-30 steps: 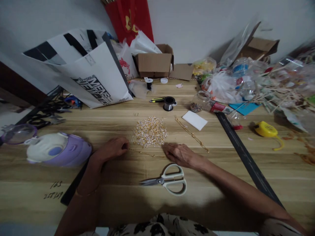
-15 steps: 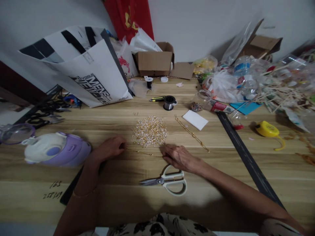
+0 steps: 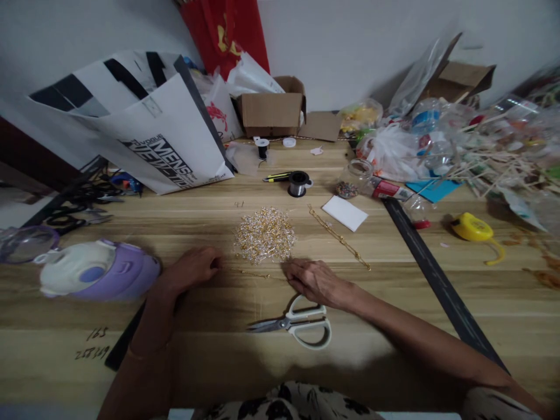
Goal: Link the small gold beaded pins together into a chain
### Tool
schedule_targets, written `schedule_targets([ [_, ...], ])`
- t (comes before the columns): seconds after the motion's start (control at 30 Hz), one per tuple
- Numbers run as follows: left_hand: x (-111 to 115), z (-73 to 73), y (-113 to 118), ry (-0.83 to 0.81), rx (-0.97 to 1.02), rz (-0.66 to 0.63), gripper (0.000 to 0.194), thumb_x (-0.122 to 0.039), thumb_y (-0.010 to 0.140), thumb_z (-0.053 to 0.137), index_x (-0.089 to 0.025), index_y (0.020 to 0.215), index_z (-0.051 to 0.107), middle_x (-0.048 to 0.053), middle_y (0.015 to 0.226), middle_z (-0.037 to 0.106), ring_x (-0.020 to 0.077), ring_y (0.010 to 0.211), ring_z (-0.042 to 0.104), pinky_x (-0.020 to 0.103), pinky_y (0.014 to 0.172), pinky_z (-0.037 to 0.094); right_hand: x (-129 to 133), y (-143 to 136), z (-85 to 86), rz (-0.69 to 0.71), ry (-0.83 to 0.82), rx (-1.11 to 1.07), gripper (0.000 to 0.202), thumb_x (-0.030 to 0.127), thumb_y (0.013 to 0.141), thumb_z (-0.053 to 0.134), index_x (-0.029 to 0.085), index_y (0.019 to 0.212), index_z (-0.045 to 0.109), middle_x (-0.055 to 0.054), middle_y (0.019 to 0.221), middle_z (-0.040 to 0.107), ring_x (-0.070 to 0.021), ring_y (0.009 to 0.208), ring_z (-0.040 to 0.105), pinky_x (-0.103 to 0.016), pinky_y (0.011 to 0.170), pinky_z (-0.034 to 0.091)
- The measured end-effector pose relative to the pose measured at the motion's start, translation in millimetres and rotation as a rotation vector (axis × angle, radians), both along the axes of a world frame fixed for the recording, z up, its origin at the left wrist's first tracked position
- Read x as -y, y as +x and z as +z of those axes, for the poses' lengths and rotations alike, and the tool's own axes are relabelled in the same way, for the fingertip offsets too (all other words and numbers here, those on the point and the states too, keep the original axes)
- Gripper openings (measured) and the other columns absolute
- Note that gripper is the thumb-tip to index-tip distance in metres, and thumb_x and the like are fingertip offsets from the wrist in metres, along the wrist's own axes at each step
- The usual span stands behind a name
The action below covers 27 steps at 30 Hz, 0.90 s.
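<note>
A thin gold chain [image 3: 256, 274] with small beads stretches low over the table between my two hands. My left hand [image 3: 195, 270] rests at its left end, fingers curled in a pinch; the chain looks faint close to those fingertips. At the other end, the closed fingers of my right hand [image 3: 312, 280] grip the chain near the table top. Just beyond it lies a heap of clear and gold beaded pieces [image 3: 265, 235]. A second gold chain [image 3: 339, 236] lies to the right of the heap. White-handled scissors [image 3: 291, 322] lie nearer to me, blades pointing left.
A purple and white bottle [image 3: 100, 269] lies by my left forearm. Behind the heap are a wire spool [image 3: 298, 184], a jar of beads [image 3: 352, 179] and a white pad [image 3: 345, 213]. A yellow tape measure [image 3: 471, 227] sits right; a paper bag [image 3: 161, 134] stands back left.
The whole view has shifted slightly. Both hands keep almost the same place and pose, and the stretch of chain near my left fingers shows less clearly.
</note>
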<state>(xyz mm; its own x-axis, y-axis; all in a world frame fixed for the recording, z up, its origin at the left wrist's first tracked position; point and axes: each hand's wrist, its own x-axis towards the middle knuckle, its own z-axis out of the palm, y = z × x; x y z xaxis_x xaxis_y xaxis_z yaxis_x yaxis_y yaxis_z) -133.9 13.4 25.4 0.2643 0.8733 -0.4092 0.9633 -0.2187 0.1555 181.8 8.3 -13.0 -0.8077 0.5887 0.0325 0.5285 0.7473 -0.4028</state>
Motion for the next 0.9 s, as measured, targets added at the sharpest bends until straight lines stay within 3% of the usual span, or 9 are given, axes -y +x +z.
schedule_targets([
  [0.53,4.9,2.9,14.8,0.081,-0.131,-0.031,0.021,-0.011,0.075,0.041,-0.016,0.084,0.059,0.009,0.092,0.065,0.0243,0.091,0.059,0.034,0.078,0.042,-0.3,1.7,5.6,-0.002,-0.028,0.014,0.006,0.017,0.091,0.044,0.017,0.090,0.050,-0.006,0.090,0.058,-0.0151,0.082,0.054,-0.025,0.069,0.036],
  [0.9,13.9,5.0,17.3,0.086,-0.111,0.011,0.022,-0.008,0.074,0.042,-0.016,0.084,0.059,0.009,0.093,0.064,0.0239,0.094,0.058,0.035,0.081,0.042,0.6,2.4,6.7,-0.002,-0.012,0.053,0.009,0.018,0.091,0.041,0.017,0.092,0.051,-0.006,0.092,0.059,-0.0156,0.083,0.055,-0.025,0.069,0.037],
])
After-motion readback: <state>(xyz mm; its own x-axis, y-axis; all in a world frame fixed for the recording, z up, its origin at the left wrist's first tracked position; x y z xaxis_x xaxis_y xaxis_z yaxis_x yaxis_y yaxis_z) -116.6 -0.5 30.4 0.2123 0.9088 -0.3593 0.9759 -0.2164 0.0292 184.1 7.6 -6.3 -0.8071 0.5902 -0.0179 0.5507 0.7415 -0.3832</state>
